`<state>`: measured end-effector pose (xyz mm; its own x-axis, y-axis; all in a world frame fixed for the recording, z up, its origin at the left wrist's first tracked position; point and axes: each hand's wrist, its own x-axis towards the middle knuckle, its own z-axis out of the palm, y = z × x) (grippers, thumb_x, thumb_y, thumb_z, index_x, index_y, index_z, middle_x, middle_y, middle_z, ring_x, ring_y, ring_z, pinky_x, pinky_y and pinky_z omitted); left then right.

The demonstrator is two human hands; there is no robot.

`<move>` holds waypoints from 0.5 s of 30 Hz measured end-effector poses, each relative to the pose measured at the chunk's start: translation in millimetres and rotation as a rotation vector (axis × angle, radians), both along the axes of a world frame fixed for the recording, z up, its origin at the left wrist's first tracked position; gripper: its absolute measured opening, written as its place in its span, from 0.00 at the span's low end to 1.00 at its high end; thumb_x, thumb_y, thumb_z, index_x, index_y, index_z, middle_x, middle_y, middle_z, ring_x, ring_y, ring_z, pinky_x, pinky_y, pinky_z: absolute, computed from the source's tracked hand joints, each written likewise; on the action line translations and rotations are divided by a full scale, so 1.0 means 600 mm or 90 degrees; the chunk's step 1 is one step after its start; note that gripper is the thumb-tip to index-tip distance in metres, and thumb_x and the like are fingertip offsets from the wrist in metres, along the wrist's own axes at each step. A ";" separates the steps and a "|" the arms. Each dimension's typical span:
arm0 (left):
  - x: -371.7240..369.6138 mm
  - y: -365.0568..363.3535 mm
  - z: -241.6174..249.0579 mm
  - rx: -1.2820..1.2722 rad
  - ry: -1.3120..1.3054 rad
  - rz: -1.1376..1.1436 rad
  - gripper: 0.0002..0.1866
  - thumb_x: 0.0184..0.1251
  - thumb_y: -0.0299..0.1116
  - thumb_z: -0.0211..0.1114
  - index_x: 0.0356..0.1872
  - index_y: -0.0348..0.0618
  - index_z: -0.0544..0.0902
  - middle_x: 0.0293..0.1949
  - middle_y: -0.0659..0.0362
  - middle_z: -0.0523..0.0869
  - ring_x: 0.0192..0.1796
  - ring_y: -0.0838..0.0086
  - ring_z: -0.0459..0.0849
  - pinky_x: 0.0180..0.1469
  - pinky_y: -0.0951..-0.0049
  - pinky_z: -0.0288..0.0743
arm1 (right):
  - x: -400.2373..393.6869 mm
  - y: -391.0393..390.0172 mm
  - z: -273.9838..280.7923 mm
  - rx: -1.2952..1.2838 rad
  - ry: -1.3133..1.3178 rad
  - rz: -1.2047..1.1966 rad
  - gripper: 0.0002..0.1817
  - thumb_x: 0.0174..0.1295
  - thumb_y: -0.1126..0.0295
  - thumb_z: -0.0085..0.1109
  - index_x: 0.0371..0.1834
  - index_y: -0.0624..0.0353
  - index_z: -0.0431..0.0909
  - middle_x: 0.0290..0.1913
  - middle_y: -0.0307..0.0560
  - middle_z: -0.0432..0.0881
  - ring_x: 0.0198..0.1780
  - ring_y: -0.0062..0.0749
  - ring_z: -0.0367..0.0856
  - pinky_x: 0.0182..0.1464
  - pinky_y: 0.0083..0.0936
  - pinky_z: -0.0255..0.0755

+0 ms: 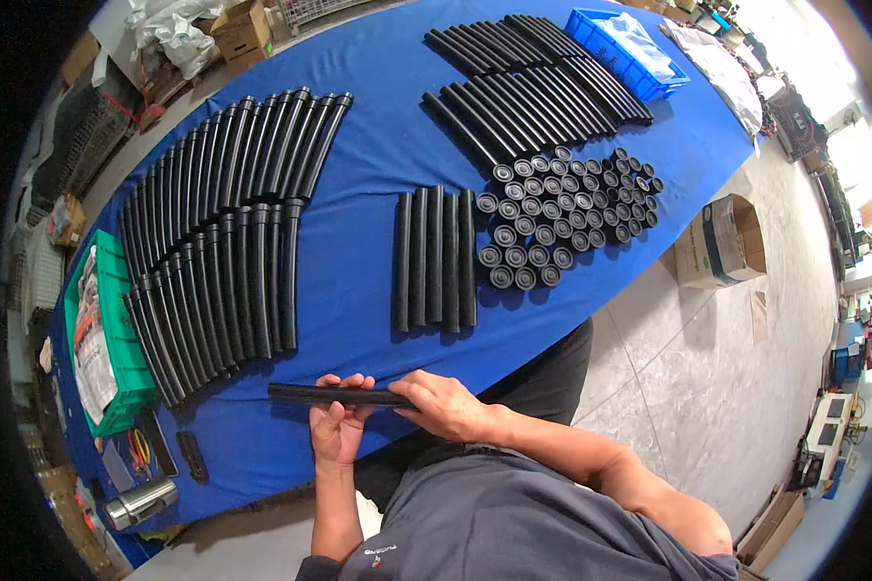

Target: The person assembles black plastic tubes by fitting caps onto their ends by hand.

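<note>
A black tube [293,392] lies level across my two hands, just above the near edge of the blue-covered table. Palm up, my left hand [337,432] grips it near its middle, with the thumb on the near side and the fingers behind. My right hand [448,405] is closed around the right end and hides it. Beyond my hands, several loose black tubes [436,261] lie side by side. To their right are many round black caps [545,234] with ringed faces.
Rows of tubes with collared ends [233,208] fill the table's left side; more tubes [533,97] lie at the back right. A green crate [131,382], a blue crate [669,82], scissors [140,447] and a metal cylinder [143,504] sit near the edges. A cardboard box [707,254] stands on the floor.
</note>
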<state>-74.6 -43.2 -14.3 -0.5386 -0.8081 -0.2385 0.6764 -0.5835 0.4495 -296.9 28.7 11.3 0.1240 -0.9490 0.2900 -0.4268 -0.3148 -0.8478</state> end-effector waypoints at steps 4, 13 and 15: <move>0.012 0.001 -0.028 -0.048 0.034 -0.006 0.21 0.70 0.24 0.72 0.60 0.45 0.74 0.60 0.43 0.86 0.67 0.47 0.83 0.66 0.43 0.83 | 0.000 0.002 0.010 0.074 -0.052 0.020 0.22 0.66 0.68 0.70 0.60 0.65 0.75 0.45 0.60 0.82 0.49 0.60 0.85 0.48 0.48 0.80; 0.014 0.000 -0.028 -0.032 0.013 -0.014 0.21 0.69 0.24 0.72 0.59 0.44 0.75 0.59 0.43 0.86 0.67 0.47 0.83 0.67 0.44 0.83 | -0.004 0.002 0.024 0.060 -0.012 0.012 0.19 0.67 0.68 0.69 0.58 0.65 0.79 0.47 0.62 0.85 0.49 0.57 0.86 0.50 0.43 0.80; 0.018 0.000 -0.033 -0.044 0.024 -0.021 0.21 0.69 0.24 0.73 0.59 0.43 0.75 0.59 0.43 0.86 0.67 0.47 0.83 0.68 0.44 0.82 | -0.019 -0.009 0.066 0.402 -0.173 0.051 0.20 0.66 0.69 0.69 0.59 0.65 0.78 0.46 0.60 0.83 0.48 0.57 0.85 0.49 0.44 0.80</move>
<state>-63.6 -43.4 -34.3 -0.5729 -0.8035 -0.1617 0.6744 -0.5742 0.4641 -308.2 23.0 51.0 0.2017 -0.9374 -0.2838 -0.1697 0.2519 -0.9527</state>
